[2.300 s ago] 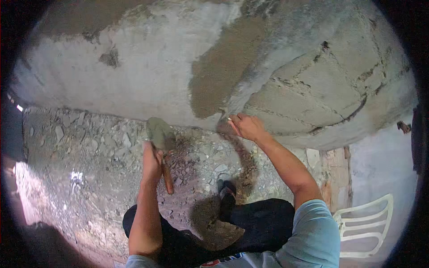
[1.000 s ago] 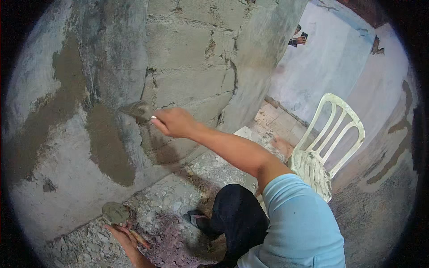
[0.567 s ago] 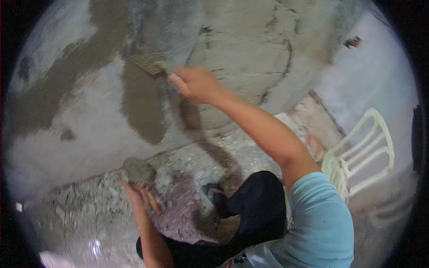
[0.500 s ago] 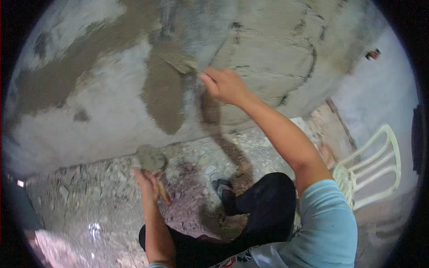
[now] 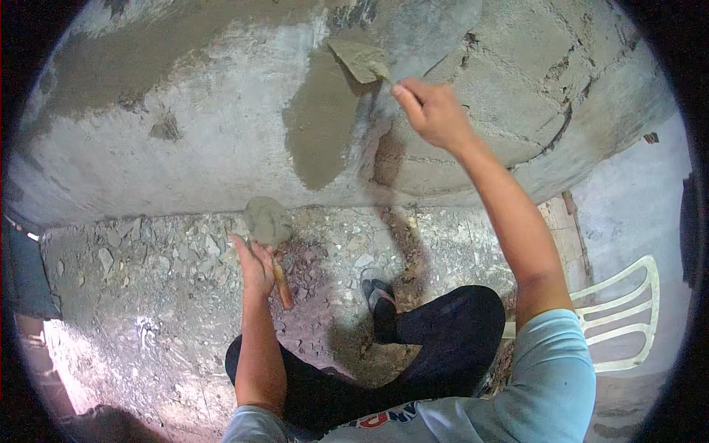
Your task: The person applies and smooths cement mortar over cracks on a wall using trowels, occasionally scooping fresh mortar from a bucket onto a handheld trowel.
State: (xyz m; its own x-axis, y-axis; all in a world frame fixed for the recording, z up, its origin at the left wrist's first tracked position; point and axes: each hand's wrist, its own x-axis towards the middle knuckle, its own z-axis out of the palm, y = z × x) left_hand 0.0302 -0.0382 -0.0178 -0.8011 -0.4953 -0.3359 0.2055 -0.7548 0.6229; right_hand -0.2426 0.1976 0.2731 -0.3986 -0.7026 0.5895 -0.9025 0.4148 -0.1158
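Observation:
My right hand is closed round the handle of a trowel. The trowel's mortar-coated blade lies against the wall, at the upper right edge of a dark, wet mortar patch. Lower down, my left hand grips a tool with a wooden handle, which sticks out below the fingers. A rounded lump of grey mortar sits just above that hand, covering the tool's head, so its kind does not show.
Exposed block joints show on the wall at right. Rubble covers the floor along the wall's foot. My sandalled foot rests on it. A pale plastic chair stands at right, a dark panel at far left.
Against the mortar patch, the trowel has shifted right, and its blade shows more of its face. The whole view has swung, so the wall appears higher. My left hand still holds the wooden-handled tool.

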